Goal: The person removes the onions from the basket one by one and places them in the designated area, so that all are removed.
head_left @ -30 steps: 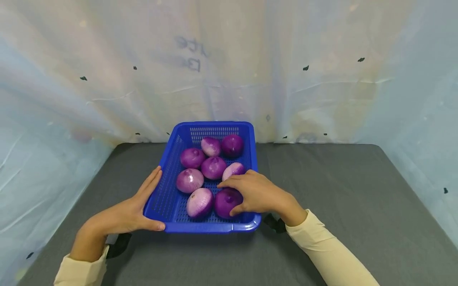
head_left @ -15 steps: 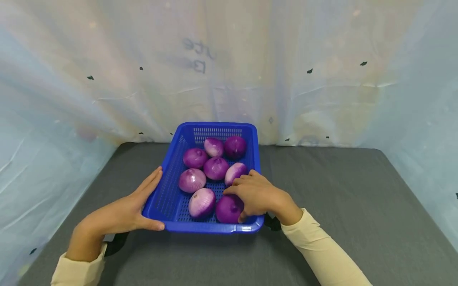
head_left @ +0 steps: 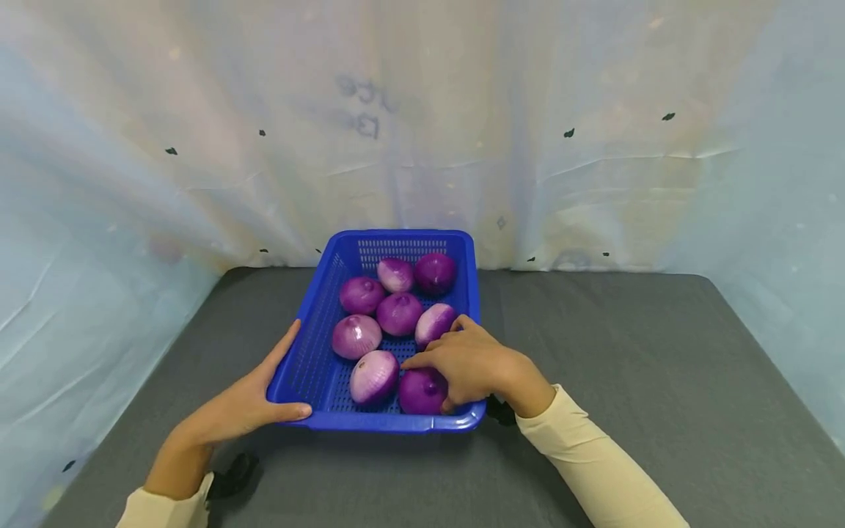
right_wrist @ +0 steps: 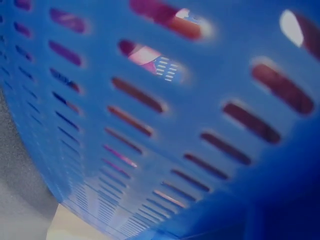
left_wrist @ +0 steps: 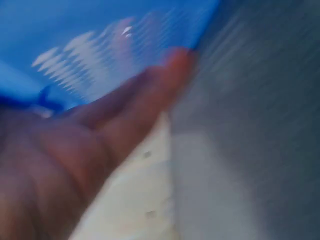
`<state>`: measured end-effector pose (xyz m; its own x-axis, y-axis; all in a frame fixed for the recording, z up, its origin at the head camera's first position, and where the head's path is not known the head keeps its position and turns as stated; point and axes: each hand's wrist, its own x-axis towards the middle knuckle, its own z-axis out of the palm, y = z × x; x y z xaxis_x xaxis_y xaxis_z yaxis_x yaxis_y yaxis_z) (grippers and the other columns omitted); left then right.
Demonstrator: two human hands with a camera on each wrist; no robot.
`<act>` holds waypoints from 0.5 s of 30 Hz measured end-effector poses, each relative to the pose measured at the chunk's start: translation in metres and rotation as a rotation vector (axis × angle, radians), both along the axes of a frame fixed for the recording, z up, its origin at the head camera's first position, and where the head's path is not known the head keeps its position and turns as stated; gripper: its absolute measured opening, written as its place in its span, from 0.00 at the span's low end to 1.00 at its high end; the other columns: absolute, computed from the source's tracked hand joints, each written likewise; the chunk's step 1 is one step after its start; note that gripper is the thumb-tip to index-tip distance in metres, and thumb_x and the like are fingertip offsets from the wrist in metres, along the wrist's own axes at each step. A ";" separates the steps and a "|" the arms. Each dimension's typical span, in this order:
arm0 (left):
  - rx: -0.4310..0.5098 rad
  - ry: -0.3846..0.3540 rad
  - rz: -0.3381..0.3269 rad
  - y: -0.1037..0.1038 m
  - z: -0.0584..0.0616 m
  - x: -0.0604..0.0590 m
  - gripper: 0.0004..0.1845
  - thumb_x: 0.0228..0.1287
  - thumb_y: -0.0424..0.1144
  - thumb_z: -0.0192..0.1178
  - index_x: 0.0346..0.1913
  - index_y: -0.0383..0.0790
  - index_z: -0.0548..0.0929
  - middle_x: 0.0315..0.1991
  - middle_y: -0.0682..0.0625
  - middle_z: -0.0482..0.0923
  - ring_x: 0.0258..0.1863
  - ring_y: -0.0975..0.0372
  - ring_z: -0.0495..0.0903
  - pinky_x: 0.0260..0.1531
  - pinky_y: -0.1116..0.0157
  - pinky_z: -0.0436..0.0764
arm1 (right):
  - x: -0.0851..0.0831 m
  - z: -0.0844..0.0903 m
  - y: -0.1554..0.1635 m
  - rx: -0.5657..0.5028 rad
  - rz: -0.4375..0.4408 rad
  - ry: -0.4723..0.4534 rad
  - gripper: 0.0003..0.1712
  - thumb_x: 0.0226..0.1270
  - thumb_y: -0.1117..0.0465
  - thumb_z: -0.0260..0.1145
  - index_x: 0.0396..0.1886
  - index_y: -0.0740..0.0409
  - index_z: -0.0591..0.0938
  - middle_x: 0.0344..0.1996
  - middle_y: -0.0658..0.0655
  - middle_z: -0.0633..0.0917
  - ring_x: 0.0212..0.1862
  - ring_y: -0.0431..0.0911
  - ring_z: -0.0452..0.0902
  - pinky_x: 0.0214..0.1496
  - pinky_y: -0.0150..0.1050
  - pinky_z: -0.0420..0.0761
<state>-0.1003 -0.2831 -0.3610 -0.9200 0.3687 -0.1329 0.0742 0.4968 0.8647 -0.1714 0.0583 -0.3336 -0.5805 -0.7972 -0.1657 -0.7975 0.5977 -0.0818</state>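
A blue slotted basket (head_left: 310,367) stands on the grey table and holds several peeled purple onions. My right hand (head_left: 441,367) reaches over the front right corner, its fingers and thumb curled round the dark purple onion (head_left: 419,392) there. A paler onion (head_left: 372,375) lies just left of it. My left hand (head_left: 260,396) lies flat against the basket's left wall, with the thumb on the front rim. The left wrist view is blurred: the left hand (left_wrist: 125,120) rests against the blue basket wall (left_wrist: 100,40). Only the slotted basket wall (right_wrist: 200,125) fills the right wrist view.
The grey table (head_left: 627,352) stretches out to the right of the basket and in front of it. A pale plastic sheet (head_left: 422,132) hangs close behind the basket and along both sides. Both forearms wear cream sleeves (head_left: 594,462).
My right hand's fingers have dropped lower and curled closer round the front right onion. The left wrist has swung inward while that hand stays on the basket's corner.
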 end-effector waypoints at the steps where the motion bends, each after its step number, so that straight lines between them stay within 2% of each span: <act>1: 0.051 -0.018 0.039 0.002 -0.004 0.003 0.59 0.61 0.36 0.67 0.79 0.68 0.33 0.80 0.37 0.34 0.70 0.34 0.60 0.55 0.61 0.77 | 0.000 0.000 0.000 0.004 0.005 0.003 0.45 0.44 0.41 0.80 0.67 0.28 0.75 0.54 0.43 0.86 0.56 0.43 0.80 0.59 0.50 0.63; 2: 0.102 -0.033 0.077 0.005 -0.009 0.006 0.57 0.62 0.36 0.66 0.79 0.69 0.34 0.79 0.36 0.37 0.69 0.35 0.62 0.52 0.65 0.78 | 0.000 0.000 0.000 0.008 0.008 0.006 0.45 0.45 0.41 0.80 0.67 0.28 0.75 0.53 0.43 0.86 0.55 0.43 0.80 0.59 0.50 0.64; 5: 0.200 -0.018 0.177 0.012 -0.017 0.013 0.52 0.65 0.34 0.62 0.79 0.68 0.39 0.79 0.37 0.40 0.70 0.37 0.59 0.51 0.69 0.76 | -0.001 0.003 0.000 0.018 0.003 0.008 0.45 0.45 0.41 0.80 0.67 0.27 0.74 0.54 0.43 0.86 0.56 0.43 0.80 0.60 0.50 0.63; 7: 0.205 0.012 0.217 0.016 -0.019 0.016 0.50 0.66 0.35 0.61 0.79 0.68 0.42 0.79 0.39 0.42 0.71 0.40 0.58 0.51 0.72 0.75 | -0.001 0.004 0.000 0.014 -0.008 -0.001 0.45 0.45 0.42 0.80 0.68 0.27 0.74 0.55 0.43 0.86 0.56 0.43 0.79 0.60 0.50 0.63; 10: 0.165 0.045 0.248 0.020 -0.019 0.020 0.49 0.66 0.35 0.62 0.79 0.69 0.43 0.79 0.40 0.45 0.69 0.43 0.61 0.50 0.74 0.75 | -0.001 0.003 0.001 0.000 -0.017 -0.016 0.46 0.45 0.43 0.80 0.68 0.28 0.74 0.52 0.43 0.87 0.56 0.42 0.79 0.61 0.50 0.63; 15: 0.162 0.024 0.242 0.020 -0.017 0.029 0.54 0.62 0.34 0.65 0.79 0.68 0.41 0.78 0.39 0.43 0.64 0.50 0.67 0.48 0.71 0.77 | -0.002 0.000 0.002 -0.047 -0.008 0.001 0.46 0.42 0.43 0.81 0.67 0.33 0.76 0.49 0.45 0.88 0.54 0.39 0.81 0.57 0.48 0.65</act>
<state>-0.0718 -0.2627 -0.3780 -0.9861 0.1522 -0.0670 -0.0082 0.3580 0.9337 -0.1735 0.0599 -0.3336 -0.5872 -0.7994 -0.1271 -0.7928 0.5996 -0.1092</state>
